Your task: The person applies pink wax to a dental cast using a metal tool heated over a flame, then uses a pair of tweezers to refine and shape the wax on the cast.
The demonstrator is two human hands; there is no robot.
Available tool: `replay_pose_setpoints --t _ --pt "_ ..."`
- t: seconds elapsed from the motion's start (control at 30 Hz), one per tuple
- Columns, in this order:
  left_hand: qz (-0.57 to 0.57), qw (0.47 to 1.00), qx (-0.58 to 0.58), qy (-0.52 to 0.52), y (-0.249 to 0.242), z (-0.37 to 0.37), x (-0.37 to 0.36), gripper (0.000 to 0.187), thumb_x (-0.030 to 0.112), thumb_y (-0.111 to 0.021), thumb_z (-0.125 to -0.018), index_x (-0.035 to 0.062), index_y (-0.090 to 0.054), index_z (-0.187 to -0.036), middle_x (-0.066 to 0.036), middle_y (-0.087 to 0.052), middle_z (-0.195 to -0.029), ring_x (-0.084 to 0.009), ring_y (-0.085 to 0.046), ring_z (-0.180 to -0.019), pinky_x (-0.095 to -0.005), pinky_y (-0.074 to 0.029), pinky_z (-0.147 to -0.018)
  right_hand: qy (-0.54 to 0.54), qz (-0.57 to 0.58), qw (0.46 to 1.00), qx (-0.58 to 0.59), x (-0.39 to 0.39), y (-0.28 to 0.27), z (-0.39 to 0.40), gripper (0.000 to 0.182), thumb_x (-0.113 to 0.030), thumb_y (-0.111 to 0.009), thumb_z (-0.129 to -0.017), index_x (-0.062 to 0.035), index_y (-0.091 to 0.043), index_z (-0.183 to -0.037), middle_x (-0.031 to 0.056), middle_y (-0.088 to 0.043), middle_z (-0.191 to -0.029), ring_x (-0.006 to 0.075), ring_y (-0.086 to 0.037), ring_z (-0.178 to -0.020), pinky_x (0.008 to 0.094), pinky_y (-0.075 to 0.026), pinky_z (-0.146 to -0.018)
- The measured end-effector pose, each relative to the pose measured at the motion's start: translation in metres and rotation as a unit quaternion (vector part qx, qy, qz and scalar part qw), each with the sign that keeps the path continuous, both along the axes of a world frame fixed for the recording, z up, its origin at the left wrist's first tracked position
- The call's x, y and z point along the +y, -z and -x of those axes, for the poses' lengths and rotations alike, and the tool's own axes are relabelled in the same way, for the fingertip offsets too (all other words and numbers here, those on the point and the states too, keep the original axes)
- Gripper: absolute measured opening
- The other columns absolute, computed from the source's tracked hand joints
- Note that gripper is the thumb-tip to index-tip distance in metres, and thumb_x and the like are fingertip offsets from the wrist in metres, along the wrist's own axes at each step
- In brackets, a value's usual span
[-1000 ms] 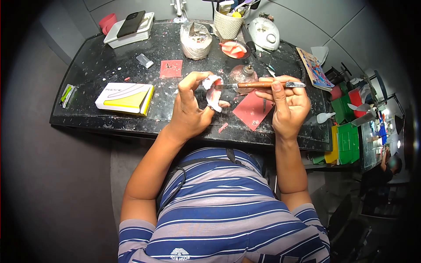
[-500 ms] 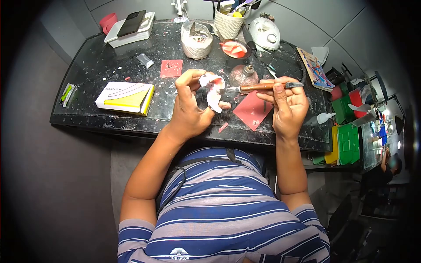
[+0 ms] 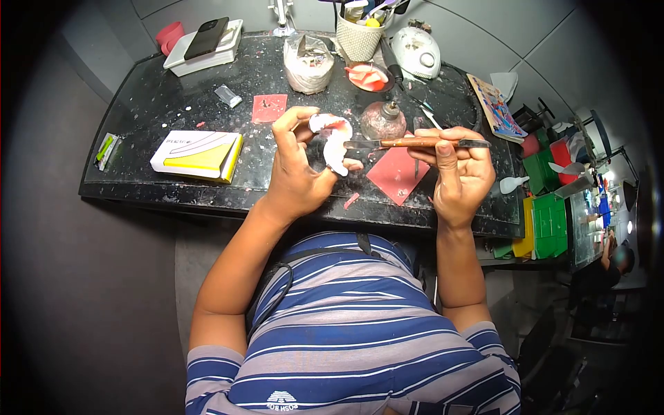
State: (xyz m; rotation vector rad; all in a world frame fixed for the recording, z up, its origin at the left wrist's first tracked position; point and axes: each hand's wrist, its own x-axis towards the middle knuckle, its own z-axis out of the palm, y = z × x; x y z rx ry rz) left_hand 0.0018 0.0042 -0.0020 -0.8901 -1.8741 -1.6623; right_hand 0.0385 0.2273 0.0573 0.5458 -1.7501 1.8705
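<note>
My left hand [image 3: 294,173] grips a white, horseshoe-shaped dental cast [image 3: 336,153] between thumb and fingers, raised over the front of the bench. A pink patch shows on the cast's upper part. In my right hand [image 3: 463,178] is a wax knife [image 3: 404,142] with a brown wooden handle, held nearly level. Its metal blade points left, and the tip meets the inner edge of the cast in this view. Below the knife lies a pink wax sheet [image 3: 398,178]. A round glass burner [image 3: 383,122] with a metal top stands just behind the knife.
On the black bench [image 3: 207,197] a white-and-yellow box [image 3: 197,153] lies left. Behind are a small wax square [image 3: 268,108], a plastic-lined tub [image 3: 308,66], a dish of wax pieces [image 3: 369,77] and a white machine [image 3: 416,54]. Another person [image 3: 600,277] sits far right.
The wax knife has moved so that its blade now reaches the cast. My right hand has shifted slightly right and turned, while my left hand with the cast has drifted slightly left.
</note>
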Motion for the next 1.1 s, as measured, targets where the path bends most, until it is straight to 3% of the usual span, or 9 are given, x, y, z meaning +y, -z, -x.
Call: replay_pose_setpoints --t 0.17,0.23,0.47,0.67,0.73,0.87,1.1 --pt "-0.022 0.998 -0.043 0.031 0.000 -0.002 0.001 0.085 -0.010 -0.079 -0.077 0.0026 -0.023 -0.139 -0.016 -0.044 -0.129 -0.0276 -0.064 -0.109 -0.0366 -0.060 -0.087 -0.010 0.013 1.000 0.015 -0.005 -0.001 -0.002 0.016 -0.002 -0.059 -0.102 0.0078 -0.052 -0.112 0.0294 -0.070 -0.104 0.0339 -0.075 -0.097 0.0406 -0.067 -0.080" --pt "-0.043 0.999 -0.032 -0.003 -0.004 -0.004 0.005 0.086 -0.003 -0.088 -0.073 0.0017 -0.028 -0.134 -0.019 -0.060 -0.117 -0.0241 -0.068 -0.102 -0.0351 -0.058 -0.087 -0.022 0.011 0.999 0.031 -0.005 0.001 -0.001 0.016 -0.002 -0.059 -0.102 0.0074 -0.051 -0.113 0.0297 -0.070 -0.104 0.0342 -0.075 -0.097 0.0408 -0.067 -0.080" --pt "-0.038 0.999 -0.011 -0.004 -0.004 -0.003 0.004 0.087 -0.006 -0.087 -0.073 0.0016 -0.027 -0.135 -0.019 -0.059 -0.118 -0.0249 -0.067 -0.104 -0.0354 -0.058 -0.087 -0.011 0.002 0.999 0.039 -0.003 -0.003 -0.004 0.015 -0.001 -0.060 -0.101 0.0070 -0.052 -0.112 0.0288 -0.071 -0.103 0.0330 -0.075 -0.096 0.0395 -0.066 -0.081" --pt "-0.017 0.999 -0.005 -0.033 0.000 -0.002 0.001 0.090 -0.003 -0.089 -0.071 0.0011 -0.026 -0.135 -0.019 -0.057 -0.121 -0.0255 -0.067 -0.106 -0.0360 -0.057 -0.089 -0.018 0.008 1.000 0.019 -0.008 -0.002 -0.006 0.015 -0.001 -0.060 -0.101 0.0068 -0.052 -0.111 0.0282 -0.071 -0.103 0.0315 -0.075 -0.096 0.0394 -0.066 -0.081" --pt "-0.003 1.000 -0.004 -0.003 0.004 0.000 -0.001 0.093 -0.005 -0.087 -0.073 0.0005 -0.023 -0.140 -0.014 -0.037 -0.134 -0.0277 -0.063 -0.114 -0.0371 -0.059 -0.089 -0.018 0.006 1.000 0.018 -0.007 -0.002 -0.007 0.015 -0.001 -0.060 -0.101 0.0068 -0.052 -0.111 0.0282 -0.071 -0.103 0.0313 -0.075 -0.095 0.0391 -0.066 -0.081" --pt "0.019 0.999 0.037 -0.030 0.001 0.000 -0.001 0.093 -0.004 -0.087 -0.073 -0.0001 -0.023 -0.140 -0.013 -0.035 -0.134 -0.0277 -0.063 -0.114 -0.0368 -0.059 -0.089 -0.020 -0.010 0.999 0.033 -0.007 -0.001 -0.008 0.015 -0.002 -0.059 -0.102 0.0071 -0.052 -0.112 0.0280 -0.071 -0.103 0.0309 -0.075 -0.095 0.0379 -0.065 -0.082" --pt "-0.017 1.000 -0.009 -0.008 0.001 -0.002 0.000 0.093 -0.002 -0.089 -0.073 0.0001 -0.024 -0.139 -0.014 -0.040 -0.132 -0.0268 -0.063 -0.113 -0.0354 -0.059 -0.087 -0.005 -0.026 0.998 0.057 -0.008 0.002 -0.011 0.017 -0.001 -0.060 -0.101 0.0070 -0.052 -0.113 0.0283 -0.071 -0.103 0.0314 -0.075 -0.095 0.0376 -0.065 -0.082"
